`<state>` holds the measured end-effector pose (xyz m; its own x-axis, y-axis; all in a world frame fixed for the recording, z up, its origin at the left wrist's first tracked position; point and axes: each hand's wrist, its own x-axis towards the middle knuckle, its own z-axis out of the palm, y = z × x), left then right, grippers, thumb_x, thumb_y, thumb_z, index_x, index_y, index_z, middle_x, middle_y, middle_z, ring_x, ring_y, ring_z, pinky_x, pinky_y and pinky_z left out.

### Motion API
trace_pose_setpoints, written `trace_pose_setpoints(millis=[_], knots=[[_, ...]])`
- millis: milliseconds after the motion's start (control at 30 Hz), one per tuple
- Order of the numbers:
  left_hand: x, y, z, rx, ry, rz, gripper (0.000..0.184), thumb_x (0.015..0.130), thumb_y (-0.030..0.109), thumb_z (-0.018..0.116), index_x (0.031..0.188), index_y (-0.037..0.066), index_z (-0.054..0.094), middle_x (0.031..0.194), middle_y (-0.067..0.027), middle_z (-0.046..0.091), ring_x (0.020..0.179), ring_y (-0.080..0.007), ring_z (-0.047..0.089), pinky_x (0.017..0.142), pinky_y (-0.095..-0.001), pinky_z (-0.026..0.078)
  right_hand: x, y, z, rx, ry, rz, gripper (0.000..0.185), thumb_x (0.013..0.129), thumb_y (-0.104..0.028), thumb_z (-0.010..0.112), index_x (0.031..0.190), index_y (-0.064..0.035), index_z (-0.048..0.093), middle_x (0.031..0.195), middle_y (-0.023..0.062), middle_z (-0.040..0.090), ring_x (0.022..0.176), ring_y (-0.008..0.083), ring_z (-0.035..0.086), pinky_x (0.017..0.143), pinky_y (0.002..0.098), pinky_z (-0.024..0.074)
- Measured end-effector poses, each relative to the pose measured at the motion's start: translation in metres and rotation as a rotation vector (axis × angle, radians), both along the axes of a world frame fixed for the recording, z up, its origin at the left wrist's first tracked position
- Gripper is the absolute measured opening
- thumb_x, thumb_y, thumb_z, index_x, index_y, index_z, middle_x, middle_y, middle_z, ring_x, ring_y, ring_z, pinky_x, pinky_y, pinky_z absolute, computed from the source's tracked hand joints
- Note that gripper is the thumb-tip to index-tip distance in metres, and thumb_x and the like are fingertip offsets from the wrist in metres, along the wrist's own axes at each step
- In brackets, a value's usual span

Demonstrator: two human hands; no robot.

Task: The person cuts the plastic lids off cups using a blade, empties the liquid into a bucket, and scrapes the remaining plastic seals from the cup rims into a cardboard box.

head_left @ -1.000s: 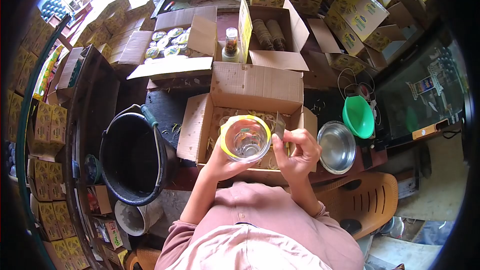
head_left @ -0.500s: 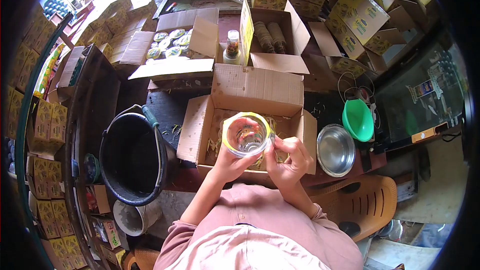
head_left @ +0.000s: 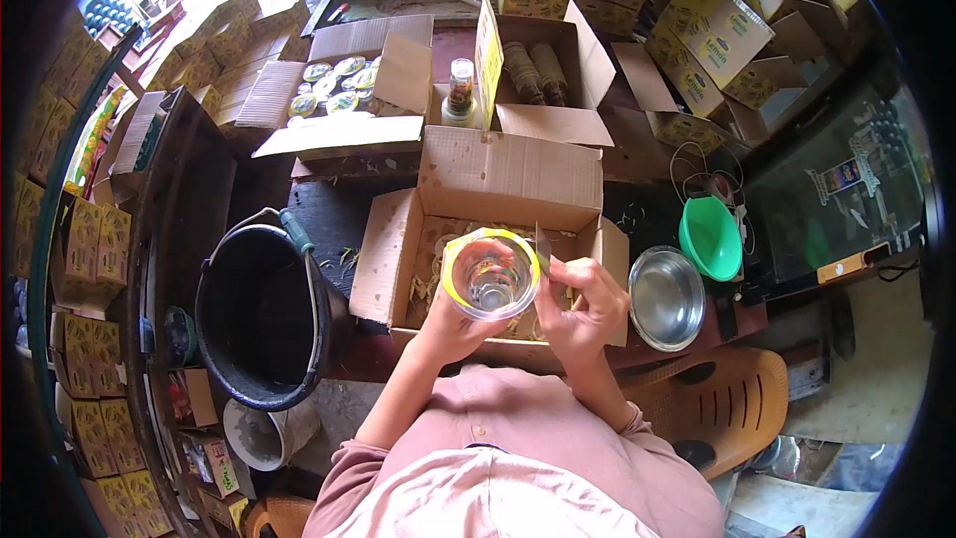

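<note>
My left hand [head_left: 453, 331] is wrapped around a clear plastic cup [head_left: 494, 284], whose open mouth with a yellow rim faces me. Coloured print shows through the cup's wall. At the cup's right side, my right hand [head_left: 583, 307] pinches a thin, flat, blade-like piece [head_left: 543, 249] that stands upright against or very near the rim. Both hands are above an open cardboard box [head_left: 510, 174], which has pale strips and scraps inside; the cup and hands hide part of them.
On the left stands a black bucket [head_left: 261, 314] with a handle. To the right are a metal bowl [head_left: 667, 301] and a green bowl [head_left: 710, 239]. Behind, one carton [head_left: 339, 137] holds several sealed cups, beside a stack of cups [head_left: 460, 88]. A brown chair [head_left: 732, 403] is at lower right.
The cup has turned slightly, its mouth facing me more. My right hand has shifted a little to the right, and the blade-like piece now stands up beside the rim.
</note>
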<state>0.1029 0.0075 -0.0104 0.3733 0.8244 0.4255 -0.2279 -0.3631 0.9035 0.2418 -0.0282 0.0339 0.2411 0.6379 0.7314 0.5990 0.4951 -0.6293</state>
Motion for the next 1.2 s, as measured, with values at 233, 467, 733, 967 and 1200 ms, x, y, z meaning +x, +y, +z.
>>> trace_pose_setpoints(millis=[233,467,733,967,1200], knots=[[-0.003,0.003,0.0,-0.012,-0.027,0.007,0.066,0.066,0.003,0.071,0.12,0.004,0.034,0.112,-0.0106,0.045,0.104,-0.019,0.049,0.088,-0.0312,0.042,0.0,-0.007,-0.002,-0.053,0.078,0.029,0.017,0.065,0.006,0.068,0.079,-0.0012,0.063,0.063,0.0074,0.057,0.054,0.0126,0.056,0.05,0.0231,0.0443],[-0.006,0.004,0.0,0.014,0.049,-0.008,0.068,0.065,0.005,0.074,0.12,0.004,0.035,0.112,-0.0111,0.046,0.103,-0.0201,0.05,0.088,-0.0316,0.042,-0.001,-0.005,-0.004,-0.005,-0.051,-0.027,0.021,0.062,0.007,0.069,0.081,-0.0019,0.064,0.064,0.0084,0.057,0.054,0.0156,0.055,0.049,0.0242,0.0443],[-0.011,0.001,0.003,-0.025,0.065,-0.101,0.07,0.062,0.003,0.073,0.122,0.006,0.036,0.115,-0.0094,0.047,0.109,-0.0193,0.047,0.094,-0.0331,0.038,0.006,0.004,0.002,-0.023,-0.048,0.072,0.024,0.061,0.007,0.07,0.082,-0.0036,0.064,0.065,0.0076,0.057,0.055,0.0154,0.056,0.049,0.0238,0.0439],[-0.003,0.0,0.004,-0.037,-0.036,-0.099,0.073,0.059,0.008,0.076,0.12,0.005,0.036,0.112,-0.0093,0.044,0.108,-0.0197,0.047,0.089,-0.0325,0.044,0.008,0.005,0.0,-0.051,0.047,0.111,0.02,0.062,0.007,0.069,0.08,-0.0018,0.063,0.062,0.0069,0.057,0.056,0.0135,0.057,0.049,0.023,0.0441],[-0.002,0.002,-0.006,-0.047,-0.111,-0.049,0.073,0.061,0.003,0.077,0.12,0.005,0.034,0.115,-0.0092,0.038,0.108,-0.0198,0.046,0.089,-0.0325,0.045,0.003,-0.007,-0.001,-0.046,0.099,0.083,0.016,0.065,0.007,0.068,0.078,-0.0007,0.062,0.063,0.0069,0.057,0.056,0.0121,0.057,0.049,0.0228,0.0439]])
